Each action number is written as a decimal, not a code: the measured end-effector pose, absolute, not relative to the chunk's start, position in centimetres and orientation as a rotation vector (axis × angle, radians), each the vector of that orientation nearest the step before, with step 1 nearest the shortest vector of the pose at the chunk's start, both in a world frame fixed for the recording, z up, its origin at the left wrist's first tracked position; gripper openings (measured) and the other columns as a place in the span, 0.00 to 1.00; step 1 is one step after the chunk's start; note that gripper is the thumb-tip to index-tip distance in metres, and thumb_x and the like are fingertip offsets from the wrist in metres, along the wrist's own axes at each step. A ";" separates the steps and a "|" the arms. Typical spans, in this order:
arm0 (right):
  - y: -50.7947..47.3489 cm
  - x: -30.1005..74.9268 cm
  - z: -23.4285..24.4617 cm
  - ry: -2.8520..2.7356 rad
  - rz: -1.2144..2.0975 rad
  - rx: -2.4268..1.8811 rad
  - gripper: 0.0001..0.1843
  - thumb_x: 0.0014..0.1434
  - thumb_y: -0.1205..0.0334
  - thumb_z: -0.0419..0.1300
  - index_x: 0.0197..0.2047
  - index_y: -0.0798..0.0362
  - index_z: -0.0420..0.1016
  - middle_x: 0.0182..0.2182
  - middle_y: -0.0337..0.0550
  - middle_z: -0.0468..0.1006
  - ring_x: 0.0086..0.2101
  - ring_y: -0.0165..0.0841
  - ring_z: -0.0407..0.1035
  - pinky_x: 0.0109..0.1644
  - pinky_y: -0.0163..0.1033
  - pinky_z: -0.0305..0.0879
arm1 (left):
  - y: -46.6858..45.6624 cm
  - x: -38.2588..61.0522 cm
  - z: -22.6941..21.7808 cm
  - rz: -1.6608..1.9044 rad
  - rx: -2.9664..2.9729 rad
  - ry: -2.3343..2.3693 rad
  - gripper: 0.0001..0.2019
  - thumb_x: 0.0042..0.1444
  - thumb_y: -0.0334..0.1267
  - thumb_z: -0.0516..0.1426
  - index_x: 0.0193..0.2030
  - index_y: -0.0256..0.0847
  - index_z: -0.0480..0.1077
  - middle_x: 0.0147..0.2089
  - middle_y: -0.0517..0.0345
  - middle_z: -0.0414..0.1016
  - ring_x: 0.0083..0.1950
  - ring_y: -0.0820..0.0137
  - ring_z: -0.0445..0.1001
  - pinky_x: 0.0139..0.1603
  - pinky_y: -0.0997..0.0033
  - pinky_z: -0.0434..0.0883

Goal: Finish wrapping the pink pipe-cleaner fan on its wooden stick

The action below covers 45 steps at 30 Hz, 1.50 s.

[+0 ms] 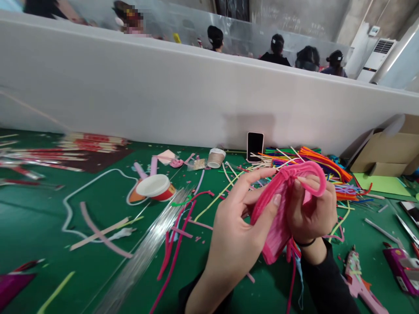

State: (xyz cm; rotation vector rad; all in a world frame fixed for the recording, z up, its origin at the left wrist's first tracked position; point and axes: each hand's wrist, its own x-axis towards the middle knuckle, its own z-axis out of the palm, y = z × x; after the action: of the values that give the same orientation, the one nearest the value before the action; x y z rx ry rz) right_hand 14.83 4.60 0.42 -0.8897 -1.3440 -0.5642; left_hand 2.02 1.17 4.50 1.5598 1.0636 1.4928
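Note:
Both my hands hold a bundle of pink pipe cleaners [278, 209] above the green table [39, 218]. My left hand [238, 222] pinches the bundle's left side between thumb and fingers, the index finger stretched along the top. My right hand [312, 209] grips the bundle's right side, and one pink strand loops over its fingers. A black band sits on the right wrist.
A pile of coloured pipe cleaners [314, 168] lies behind my hands, next to a phone [255, 146] leaning on the white partition [163, 91]. A red-and-white tub [155, 186], a tape roll [216, 158], thin wires [153, 235], a cardboard box [389, 152] and several people beyond.

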 end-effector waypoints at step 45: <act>-0.8 19.8 5.3 -1.723 -0.151 -1.023 0.08 0.61 0.62 0.66 0.45 0.48 0.81 0.40 0.43 0.82 0.40 0.37 0.75 0.47 0.45 0.71 | 2.1 1.5 5.2 1.301 1.534 0.937 0.23 0.58 0.41 0.65 0.59 0.41 0.70 0.41 0.54 0.86 0.39 0.67 0.84 0.37 0.76 0.80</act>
State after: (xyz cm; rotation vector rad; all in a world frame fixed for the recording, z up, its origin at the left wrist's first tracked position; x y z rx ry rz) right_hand 19.81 -0.84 5.31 -1.0225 -1.7233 -0.1506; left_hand 1.52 2.14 5.20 1.5344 0.9374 1.3013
